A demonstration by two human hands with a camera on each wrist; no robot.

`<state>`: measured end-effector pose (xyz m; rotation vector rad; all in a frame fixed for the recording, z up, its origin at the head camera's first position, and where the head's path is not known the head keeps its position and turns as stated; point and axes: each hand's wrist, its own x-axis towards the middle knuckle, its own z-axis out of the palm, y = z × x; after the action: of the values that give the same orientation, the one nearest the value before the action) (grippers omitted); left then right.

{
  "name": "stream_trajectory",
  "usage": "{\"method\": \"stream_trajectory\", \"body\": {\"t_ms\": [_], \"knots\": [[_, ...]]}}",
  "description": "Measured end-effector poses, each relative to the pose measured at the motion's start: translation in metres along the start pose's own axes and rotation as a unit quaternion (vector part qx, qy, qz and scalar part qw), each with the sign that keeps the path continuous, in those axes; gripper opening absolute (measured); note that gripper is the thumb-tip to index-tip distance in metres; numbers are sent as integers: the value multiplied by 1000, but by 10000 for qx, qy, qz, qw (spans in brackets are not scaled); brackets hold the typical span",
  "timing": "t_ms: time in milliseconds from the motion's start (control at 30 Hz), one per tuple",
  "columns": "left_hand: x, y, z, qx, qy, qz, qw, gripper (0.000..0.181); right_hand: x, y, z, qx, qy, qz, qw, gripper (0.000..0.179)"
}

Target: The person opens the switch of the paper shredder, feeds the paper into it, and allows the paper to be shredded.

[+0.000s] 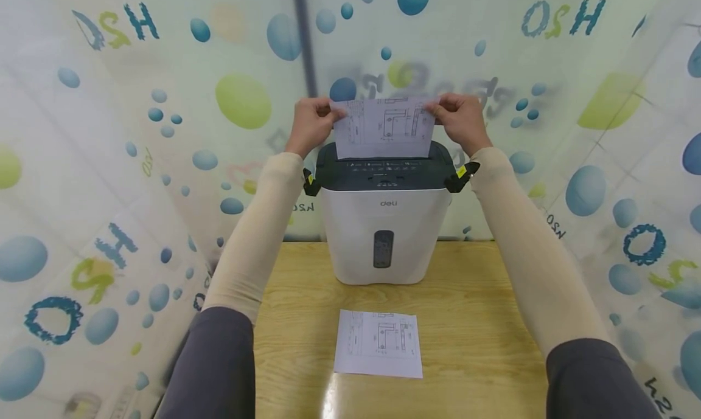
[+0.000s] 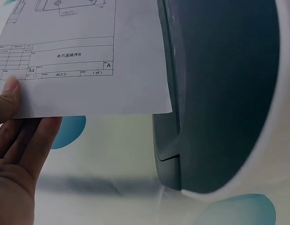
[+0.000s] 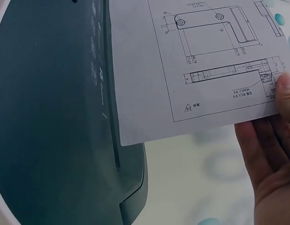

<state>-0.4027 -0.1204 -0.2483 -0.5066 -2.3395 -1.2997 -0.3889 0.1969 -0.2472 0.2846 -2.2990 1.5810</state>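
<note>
A sheet of paper (image 1: 361,133) printed with a technical drawing stands upright over the paper shredder (image 1: 383,224), its lower edge at the slot in the dark top. My left hand (image 1: 313,124) pinches the sheet's left side between thumb and fingers; in the left wrist view the thumb (image 2: 11,89) lies on the printed face. On the opposite side my right hand (image 1: 462,120) pinches the sheet, its thumb (image 3: 285,86) over the drawing and the other fingers behind. Whether the edge has entered the slot I cannot tell.
Another printed sheet (image 1: 378,361) lies flat on the wooden table (image 1: 296,322) in front of the shredder. Black clips with yellow marks (image 1: 462,171) are at the wrists. A patterned curtain (image 1: 181,103) hangs close behind and along both sides.
</note>
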Motion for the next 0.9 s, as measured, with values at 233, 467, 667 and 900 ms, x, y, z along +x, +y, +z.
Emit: {"method": "stream_trajectory", "body": {"t_ms": [233,467,667,900], "knots": [[0,-3,5,42,-142,-7,9999,15,1,9,-1,-75,-72,83,9999,29],[2,-8,6,346,-396,-184,9984,16,-2,12,0,-380,-255,120,9989,32],[4,-7,4,524,-704,-362,9955,19,-1,8,-3,-1323,-516,124,9898,37],[1,-8,4,1084,-936,-341,9891,25,-1,8,-3,-1881,-925,54,9778,38]]}}
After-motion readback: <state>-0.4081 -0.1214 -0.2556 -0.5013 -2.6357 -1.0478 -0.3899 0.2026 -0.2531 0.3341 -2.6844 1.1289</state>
